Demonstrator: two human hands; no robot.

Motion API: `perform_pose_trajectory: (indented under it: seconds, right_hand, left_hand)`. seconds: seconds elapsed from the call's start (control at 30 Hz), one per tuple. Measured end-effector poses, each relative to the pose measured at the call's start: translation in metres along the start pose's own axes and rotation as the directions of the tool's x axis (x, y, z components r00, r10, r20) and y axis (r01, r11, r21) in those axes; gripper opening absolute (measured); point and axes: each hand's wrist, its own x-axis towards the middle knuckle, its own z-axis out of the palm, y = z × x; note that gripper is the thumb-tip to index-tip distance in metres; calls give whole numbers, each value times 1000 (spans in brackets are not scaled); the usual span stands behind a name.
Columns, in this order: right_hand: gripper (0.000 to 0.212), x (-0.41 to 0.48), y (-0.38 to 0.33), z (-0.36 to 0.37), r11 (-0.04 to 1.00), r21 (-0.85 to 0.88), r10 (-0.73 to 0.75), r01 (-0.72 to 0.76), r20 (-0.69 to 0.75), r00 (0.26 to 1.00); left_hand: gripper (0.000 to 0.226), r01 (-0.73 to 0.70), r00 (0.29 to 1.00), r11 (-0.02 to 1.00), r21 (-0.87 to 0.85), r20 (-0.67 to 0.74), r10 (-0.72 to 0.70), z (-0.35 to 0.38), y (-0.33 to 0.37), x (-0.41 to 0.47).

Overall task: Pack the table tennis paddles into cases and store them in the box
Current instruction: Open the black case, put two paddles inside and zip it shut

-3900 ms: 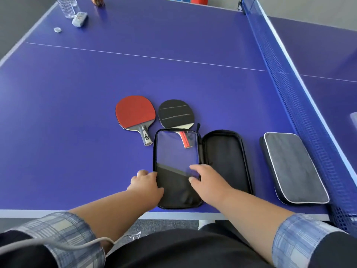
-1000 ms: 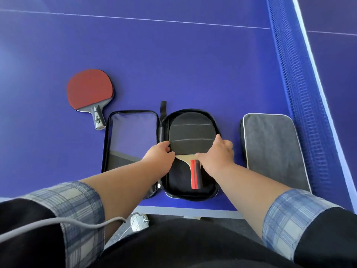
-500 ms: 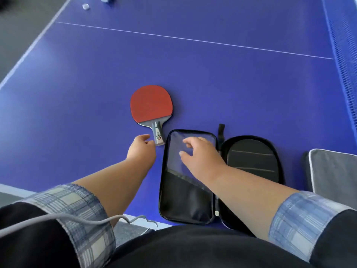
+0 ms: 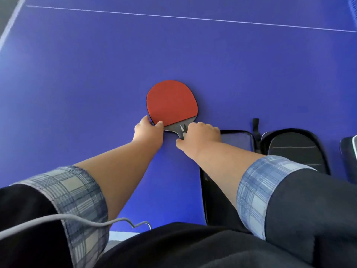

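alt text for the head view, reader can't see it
Two hands grip a red paddle on a blue table: left hand pinching the blade edge, right hand on the handle. An open case to the right holds a black paddle.

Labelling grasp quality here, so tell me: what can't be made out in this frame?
- Red-faced paddle: handle covered by right hand, head view.
- Open black zip case: mesh half under right forearm.
- Black-faced paddle in it: handle behind plaid sleeve.
- Grey white-piped case: cut by right edge.
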Motion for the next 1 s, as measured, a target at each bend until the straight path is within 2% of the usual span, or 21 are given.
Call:
perform_pose_trajectory:
  seconds: [0.1, 0.2, 0.33, 0.43, 0.53, 0.57, 0.67, 0.87, 1.0]
  right_hand:
    - [40, -9, -3, -6, 989, 146, -5, 6, -12, 1000]
    - [35, -24, 0, -14, 958, 288, -24, 19, 12, 1000]
    - [30, -46, 18, -23, 900, 436, 3, -14, 26, 1000]
    - [27, -65, 52, -26, 876, 480, 41, -54, 38, 998]
    - [26, -85, 97, -22, 845, 528, 93, -84, 9, 996]
    - [30, -93, 112, -21, 834, 542, 111, -99, 11, 994]
    - [57, -116, 160, -17, 802, 576, 177, -159, 25, 984]
    - [48, -162, 252, -9, 774, 597, 272, -212, -11, 962]
    - [38, -176, 299, -1, 793, 562, 328, -234, -72, 942]
  left_hand:
    - [27, 14, 999, 999, -31, 33, -13, -6, 5, 5]
    - [28, 30, 999, 997, -66, -26, -32, -10, 6, 9]
    - [31, -30, 998, 993, -110, -58, 24, 0, 16, -5]
    - [36, -31, 998, 986, -162, -52, 23, 19, 31, -22]
    - [41, -105, 994, 989, -106, 3, 106, 48, 45, -41]
    - [38, -132, 991, 987, -94, 24, 135, 59, 50, -49]
    - [44, -227, 969, 973, -48, 85, 231, 94, 61, -75]
    - [35, -387, 901, 918, 81, 242, 359, 164, 68, -122]
    - [35, -400, 893, 902, 159, 290, 345, 206, 68, -143]
